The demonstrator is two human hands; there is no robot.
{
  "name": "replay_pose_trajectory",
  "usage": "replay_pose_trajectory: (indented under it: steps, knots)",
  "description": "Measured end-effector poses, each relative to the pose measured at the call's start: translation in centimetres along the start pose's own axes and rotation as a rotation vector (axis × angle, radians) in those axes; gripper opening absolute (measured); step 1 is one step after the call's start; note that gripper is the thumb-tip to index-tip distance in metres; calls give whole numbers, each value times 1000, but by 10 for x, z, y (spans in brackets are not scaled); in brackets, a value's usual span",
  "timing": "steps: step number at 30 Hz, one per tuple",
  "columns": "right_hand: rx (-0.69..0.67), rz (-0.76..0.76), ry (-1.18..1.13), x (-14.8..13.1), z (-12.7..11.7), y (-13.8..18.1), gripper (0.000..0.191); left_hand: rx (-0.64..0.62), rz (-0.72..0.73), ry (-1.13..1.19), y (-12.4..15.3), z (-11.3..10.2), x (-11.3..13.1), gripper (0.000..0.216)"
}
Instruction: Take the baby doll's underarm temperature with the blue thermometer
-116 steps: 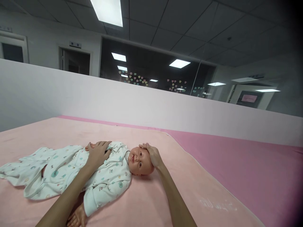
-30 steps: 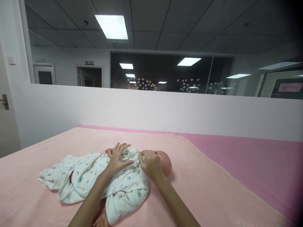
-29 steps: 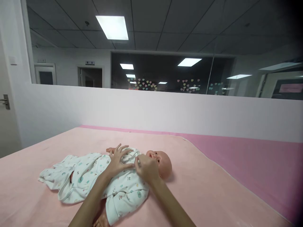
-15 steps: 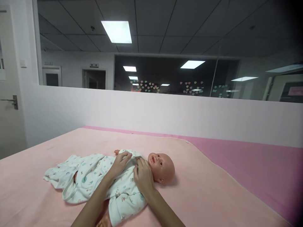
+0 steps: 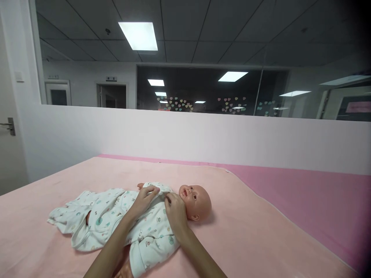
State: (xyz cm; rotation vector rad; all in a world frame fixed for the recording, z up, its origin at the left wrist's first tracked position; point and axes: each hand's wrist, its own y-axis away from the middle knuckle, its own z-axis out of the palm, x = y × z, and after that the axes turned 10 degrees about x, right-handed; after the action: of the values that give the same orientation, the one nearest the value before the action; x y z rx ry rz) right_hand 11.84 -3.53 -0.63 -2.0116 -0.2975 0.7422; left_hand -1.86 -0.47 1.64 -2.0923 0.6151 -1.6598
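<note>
A baby doll [image 5: 197, 199] lies on its back on a pale pink blanket [image 5: 232, 239], head to the right. It wears a white printed romper [image 5: 116, 216], whose legs trail off to the left. My left hand [image 5: 145, 199] rests on the doll's chest with its fingers curled into the cloth near the collar. My right hand [image 5: 174, 212] lies beside it, just below the doll's chin, with its fingers pressed together on the romper's collar. One bare doll hand shows beyond the collar, another at the bottom edge.
The blanket lies over a darker pink sheet [image 5: 304, 200] that shows to the right and at the back. A low white wall [image 5: 203, 135] runs behind the bed, with a dark glass partition above it. A door handle [image 5: 8, 125] is at the far left.
At first my right hand cupped the doll's head and my left lay flat on its chest. Both hands have since gathered at the romper's collar; over the last second they have closed on the cloth.
</note>
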Motion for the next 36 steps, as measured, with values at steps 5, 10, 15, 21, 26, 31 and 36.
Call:
replay_pose_trajectory:
  steps: [5, 10, 15, 21, 26, 31, 36]
  knots:
    - [256, -22, -128, 0, -23, -13, 22, -31, -29, -44, 1, 0, -1, 43]
    - [606, 316, -352, 0, -43, -25, 27, -37, 19, -84, 6, 0, 6, 43]
    - [652, 584, -520, -5, -45, -26, 36, 9, -3, 99, 6, -2, 8, 26]
    - [545, 629, -656, -8, -38, -19, 38, 134, -127, 333, 1, -5, 5, 23]
    - [530, 522, -680, -2, -30, -13, 39, 235, -194, 423, 0, -6, 9, 26]
    - [520, 466, -655, -3, -27, -12, 36, 240, -228, 528, -2, -6, 5, 27]
    - [628, 424, -546, -13, -49, -23, 30, 129, -190, 432, 0, -2, 4, 33]
